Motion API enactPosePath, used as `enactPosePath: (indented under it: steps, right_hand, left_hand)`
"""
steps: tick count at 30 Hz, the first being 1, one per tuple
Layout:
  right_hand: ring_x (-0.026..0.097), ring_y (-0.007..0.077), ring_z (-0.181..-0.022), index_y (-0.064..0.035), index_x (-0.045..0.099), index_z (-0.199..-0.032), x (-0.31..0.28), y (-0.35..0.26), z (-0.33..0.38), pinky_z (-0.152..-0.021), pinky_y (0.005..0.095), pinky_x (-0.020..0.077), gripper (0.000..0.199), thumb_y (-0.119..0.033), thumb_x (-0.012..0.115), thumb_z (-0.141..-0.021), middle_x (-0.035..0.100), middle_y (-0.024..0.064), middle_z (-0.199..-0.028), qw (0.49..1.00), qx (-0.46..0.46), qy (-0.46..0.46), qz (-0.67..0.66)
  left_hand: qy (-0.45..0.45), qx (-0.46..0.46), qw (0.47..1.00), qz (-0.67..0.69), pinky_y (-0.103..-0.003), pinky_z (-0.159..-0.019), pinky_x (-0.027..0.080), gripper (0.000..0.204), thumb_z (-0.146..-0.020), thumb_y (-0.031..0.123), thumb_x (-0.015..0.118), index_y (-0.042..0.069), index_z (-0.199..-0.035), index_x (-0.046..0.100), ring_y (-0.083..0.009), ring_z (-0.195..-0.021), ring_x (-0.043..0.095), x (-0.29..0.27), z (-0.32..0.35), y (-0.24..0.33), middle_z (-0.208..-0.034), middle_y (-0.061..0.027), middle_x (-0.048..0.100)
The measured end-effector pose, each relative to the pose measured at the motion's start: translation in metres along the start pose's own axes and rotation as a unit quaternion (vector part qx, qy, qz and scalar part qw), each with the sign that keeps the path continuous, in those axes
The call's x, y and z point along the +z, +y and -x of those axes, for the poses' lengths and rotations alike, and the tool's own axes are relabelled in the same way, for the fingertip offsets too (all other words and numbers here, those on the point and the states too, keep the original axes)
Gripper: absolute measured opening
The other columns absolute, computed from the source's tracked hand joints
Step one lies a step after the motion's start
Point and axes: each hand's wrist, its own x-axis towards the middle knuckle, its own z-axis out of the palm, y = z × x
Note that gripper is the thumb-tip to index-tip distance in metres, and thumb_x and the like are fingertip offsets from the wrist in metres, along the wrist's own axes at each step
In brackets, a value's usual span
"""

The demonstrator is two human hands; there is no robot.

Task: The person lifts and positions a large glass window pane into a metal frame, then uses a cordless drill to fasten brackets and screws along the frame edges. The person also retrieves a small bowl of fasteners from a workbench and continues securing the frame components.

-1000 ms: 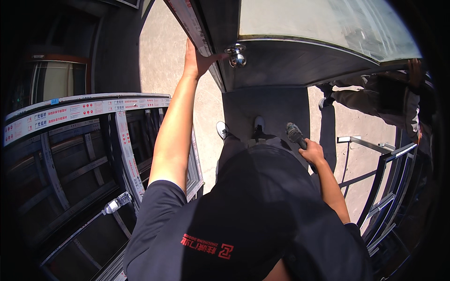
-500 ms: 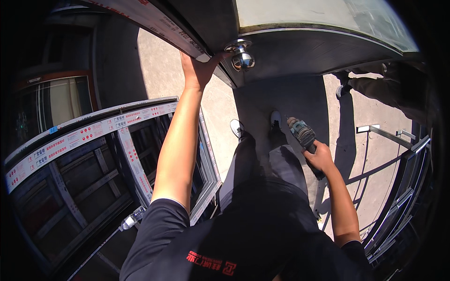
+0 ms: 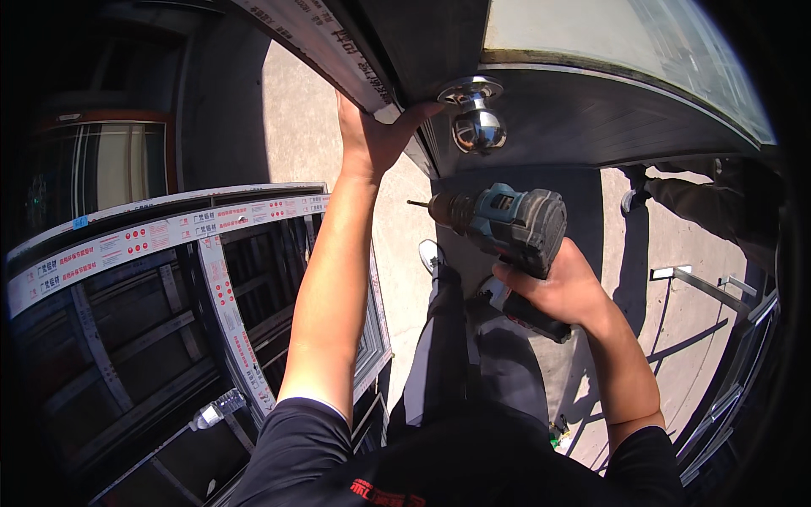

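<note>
A dark door [image 3: 557,127] with a frosted glass pane [image 3: 608,38] stands in front of me and carries a shiny round knob [image 3: 479,128]. My left hand [image 3: 376,135] grips the film-covered door frame [image 3: 334,55] at its edge, the thumb stretched toward the knob's base and the fingers partly hidden behind the profile. In my right hand [image 3: 557,283] is a teal and black cordless drill [image 3: 503,224], held by its handle. Its bit points left, below the knob and apart from the frame.
Framed aluminium panels [image 3: 160,232] with printed film lean at the left, a clear plastic bottle [image 3: 218,409] beside them. At the right stand more metal frames [image 3: 731,380]. Another person's leg [image 3: 710,198] shows beyond the door, at the right.
My right hand has raised the drill from beside my leg toward the door and turned its bit to the left. My left hand keeps its hold on the frame.
</note>
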Motion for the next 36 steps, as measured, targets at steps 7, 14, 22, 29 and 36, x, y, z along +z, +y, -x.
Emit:
enactPosePath:
  steps: [7,14,22,29,36]
  right_hand:
    - [0.069,0.0395,-0.077,0.0007,0.073,-0.086,-0.026,-0.039,-0.043,-0.075,0.0421,0.0562,0.022,-0.015,0.074,-0.070,0.069,0.0209,-0.076,0.935,-0.069,-0.167,0.304]
    - [0.068,0.0376,-0.073,-0.0041,0.069,-0.077,-0.010,-0.055,-0.068,-0.067,0.0450,0.0543,0.024,-0.022,0.078,-0.063,0.068,0.0134,-0.079,0.871,-0.153,-0.132,0.447]
    - [0.069,0.0348,-0.069,-0.0060,0.069,-0.079,-0.015,-0.054,-0.074,-0.066,0.0438,0.0555,0.027,-0.025,0.079,-0.064,0.069,0.0126,-0.076,0.846,-0.208,-0.007,0.490]
    - [0.069,0.0349,-0.067,-0.0060,0.069,-0.075,-0.012,-0.052,-0.081,-0.063,0.0435,0.0555,0.022,-0.022,0.078,-0.062,0.067,0.0136,-0.073,0.839,-0.228,0.028,0.494]
    - [0.070,0.0335,-0.067,-0.0050,0.071,-0.074,-0.013,-0.055,-0.087,-0.064,0.0416,0.0574,0.021,-0.022,0.079,-0.064,0.070,0.0121,-0.078,0.837,-0.273,0.032,0.473]
  left_hand:
    - [0.004,0.007,0.998,0.060,-0.034,-0.090,0.055,0.058,-0.073,0.008,0.092,-0.001,-0.121,0.061,-0.0212,-0.101,0.068,0.000,0.000,0.001,-0.110,-0.0089,0.071]
    - [-0.016,0.019,0.998,0.062,-0.033,-0.091,0.055,0.060,-0.075,0.009,0.091,-0.002,-0.124,0.060,-0.0211,-0.104,0.068,-0.003,0.001,0.001,-0.113,-0.0097,0.071]
    - [-0.007,-0.009,0.999,0.036,-0.033,-0.092,0.055,0.061,-0.075,0.008,0.091,-0.003,-0.125,0.059,-0.0211,-0.105,0.067,-0.005,0.006,0.007,-0.115,-0.0105,0.070]
    - [-0.017,0.003,0.999,0.029,-0.035,-0.091,0.055,0.061,-0.072,0.008,0.091,-0.003,-0.123,0.060,-0.0237,-0.104,0.067,-0.007,0.002,0.007,-0.114,-0.0117,0.070]
    - [-0.002,-0.014,0.999,0.038,-0.040,-0.090,0.054,0.062,-0.066,0.023,0.095,0.001,-0.116,0.066,-0.0308,-0.101,0.069,-0.005,0.002,0.007,-0.110,-0.0146,0.072]
